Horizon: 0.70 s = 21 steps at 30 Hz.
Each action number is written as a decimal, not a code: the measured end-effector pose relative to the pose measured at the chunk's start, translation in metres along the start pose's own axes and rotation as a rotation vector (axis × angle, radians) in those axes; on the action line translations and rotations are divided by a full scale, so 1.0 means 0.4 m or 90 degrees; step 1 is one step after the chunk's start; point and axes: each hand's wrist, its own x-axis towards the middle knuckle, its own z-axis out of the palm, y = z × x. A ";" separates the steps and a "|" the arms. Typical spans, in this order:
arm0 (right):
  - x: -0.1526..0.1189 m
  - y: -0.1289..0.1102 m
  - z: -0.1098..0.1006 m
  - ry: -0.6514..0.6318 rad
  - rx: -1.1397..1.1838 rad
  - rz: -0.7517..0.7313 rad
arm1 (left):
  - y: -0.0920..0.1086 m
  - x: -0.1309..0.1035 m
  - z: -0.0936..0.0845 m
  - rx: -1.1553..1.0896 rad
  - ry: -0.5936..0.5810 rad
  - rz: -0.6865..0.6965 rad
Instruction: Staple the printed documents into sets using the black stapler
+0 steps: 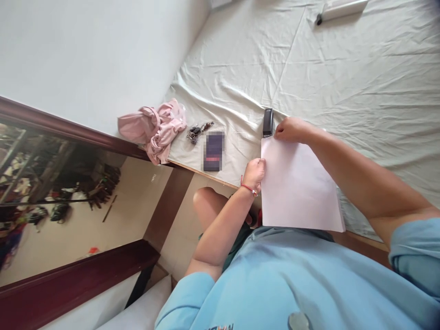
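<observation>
A stack of white paper sheets [299, 188] lies across the bed's edge, close against my front. My left hand [255, 175], with a red string bracelet at its wrist, is closed on the left edge of the stack. At the upper left corner, my right hand [291, 130] has its fingers curled over the paper, pinching it. A black stapler [267, 123] stands just beyond that corner, beside my right fingertips, its near end meeting the edge of the paper. The underside of the stack is hidden.
Left of the stapler lie a blurred-out dark phone-like object [213, 151], a bunch of keys [199, 132] and a crumpled pink cloth [158, 128]. A pale tube-like object [342, 10] rests far back on the light bedsheet [378, 82]. A dark-framed mirror [85, 183] stands at left.
</observation>
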 end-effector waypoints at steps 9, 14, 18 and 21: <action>0.021 0.027 0.019 0.054 -0.024 -0.027 | 0.010 0.041 0.000 0.055 0.022 0.031; -0.037 0.028 0.058 0.319 -0.023 -0.191 | 0.014 0.042 0.003 0.011 -0.001 0.022; -0.070 0.034 0.080 0.313 -0.065 -0.306 | 0.014 0.038 0.004 0.012 -0.008 0.031; -0.077 0.044 0.089 0.278 -0.100 -0.312 | 0.013 0.038 0.003 0.039 0.004 0.030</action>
